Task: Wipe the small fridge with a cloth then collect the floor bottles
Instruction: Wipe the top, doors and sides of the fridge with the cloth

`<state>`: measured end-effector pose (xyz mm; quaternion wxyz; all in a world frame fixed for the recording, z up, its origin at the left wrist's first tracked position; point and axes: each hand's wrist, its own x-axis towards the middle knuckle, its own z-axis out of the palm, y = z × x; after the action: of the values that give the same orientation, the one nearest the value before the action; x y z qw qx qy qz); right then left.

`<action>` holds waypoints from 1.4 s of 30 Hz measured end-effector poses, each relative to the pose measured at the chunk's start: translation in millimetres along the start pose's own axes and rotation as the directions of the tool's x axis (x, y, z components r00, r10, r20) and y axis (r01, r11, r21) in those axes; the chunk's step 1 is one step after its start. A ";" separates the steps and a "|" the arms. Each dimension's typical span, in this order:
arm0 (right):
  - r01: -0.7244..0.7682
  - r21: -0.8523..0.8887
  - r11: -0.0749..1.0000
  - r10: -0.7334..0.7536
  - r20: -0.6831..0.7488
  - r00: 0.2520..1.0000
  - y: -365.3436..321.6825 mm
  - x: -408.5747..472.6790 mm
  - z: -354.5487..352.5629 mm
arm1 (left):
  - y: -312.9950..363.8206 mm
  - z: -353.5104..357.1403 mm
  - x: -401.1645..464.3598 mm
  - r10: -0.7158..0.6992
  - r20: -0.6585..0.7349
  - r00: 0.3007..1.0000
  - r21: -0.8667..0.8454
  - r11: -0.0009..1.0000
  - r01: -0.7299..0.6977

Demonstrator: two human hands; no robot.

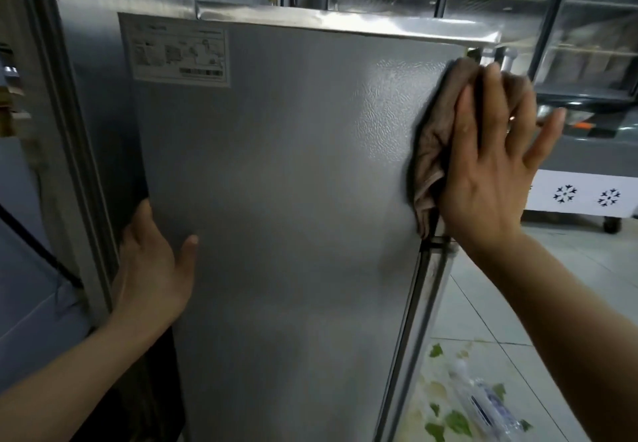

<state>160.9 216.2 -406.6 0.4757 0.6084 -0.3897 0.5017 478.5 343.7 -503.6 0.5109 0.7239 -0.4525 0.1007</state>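
Note:
The small grey fridge [276,200] fills the middle of the head view, its textured side panel facing me, with a white label [179,53] at the upper left. My right hand [490,165] presses a brown cloth [431,151] flat against the panel's upper right edge, fingers straight and spread. My left hand [155,269] holds the fridge's left rear edge, thumb on the panel and fingers hidden behind it. A clear plastic bottle [483,403] lies on the floor at the lower right.
A grey wall and door frame [62,131] stand close on the left. A glass display cabinet [518,10] is behind the fridge. A white chest freezer on wheels [583,196] stands at the right. Green leaf scraps [455,421] litter the tiled floor.

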 end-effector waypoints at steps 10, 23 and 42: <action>0.122 0.106 0.987 -0.144 0.240 0.960 -12.8 -127.8 -12.0 | -3.8 5.8 -5.6 0.021 -0.028 0.999 -0.037 0.999 -0.022; -0.046 0.238 0.970 -0.035 0.326 0.945 -28.1 -109.3 -34.7 | -3.8 1.0 -0.2 0.014 -0.004 1.000 -0.023 1.000 -0.014; 0.048 0.367 0.929 -0.066 0.035 0.997 -34.5 -113.2 -1.6 | -31.8 7.7 -25.6 0.014 0.092 0.996 0.014 1.000 -0.016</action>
<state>171.5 225.8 -524.1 0.3590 0.7091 -0.2826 0.5371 485.6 353.6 -543.3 0.4834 0.7281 -0.4802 0.0746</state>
